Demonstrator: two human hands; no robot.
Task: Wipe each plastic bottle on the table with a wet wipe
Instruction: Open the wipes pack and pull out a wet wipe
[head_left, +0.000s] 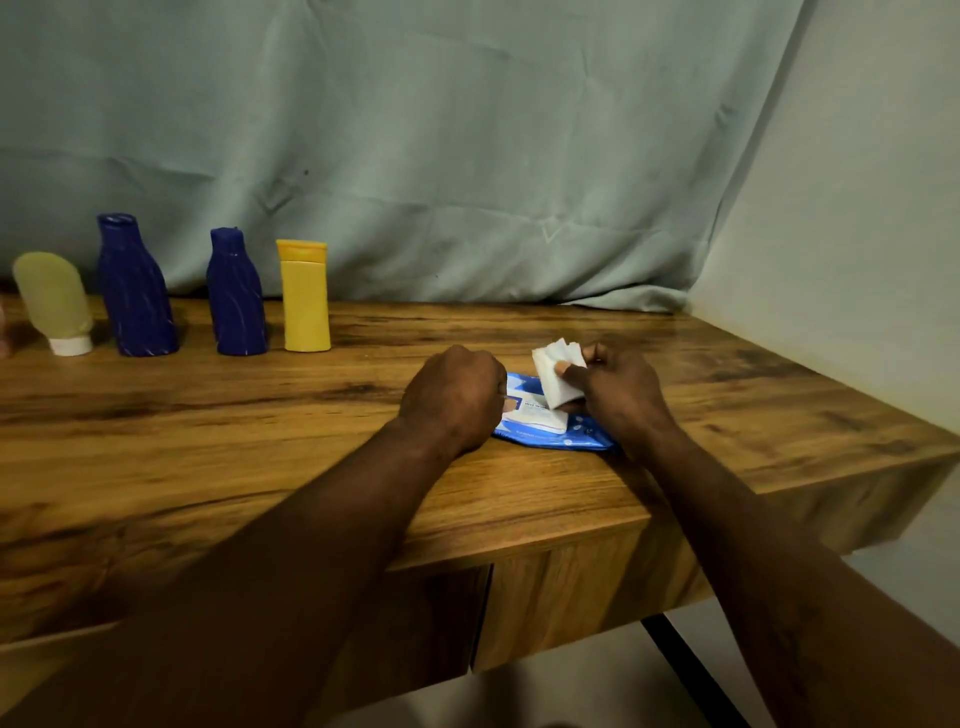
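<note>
Four plastic bottles stand in a row at the left rear of a wood-grain table (208, 415): a translucent pale tube (54, 304) balanced on its white cap, a tall dark blue bottle (136, 291), a shorter dark blue bottle (236, 299), both curved and streaked, and a smooth yellow bottle (305, 301) with a flat cap. Well apart from them, near the front edge, a person's right hand (621, 395) pinches a folded white wet wipe (553, 376) between thumb and fingers, just above a glossy blue wipe pack (556, 439). The left hand (452, 400) sits curled at the pack's left end; its fingertips are hidden, so whether it grips anything cannot be told. A creased pale cloth (415, 156) hangs behind. The pack's print is unreadable.
</note>
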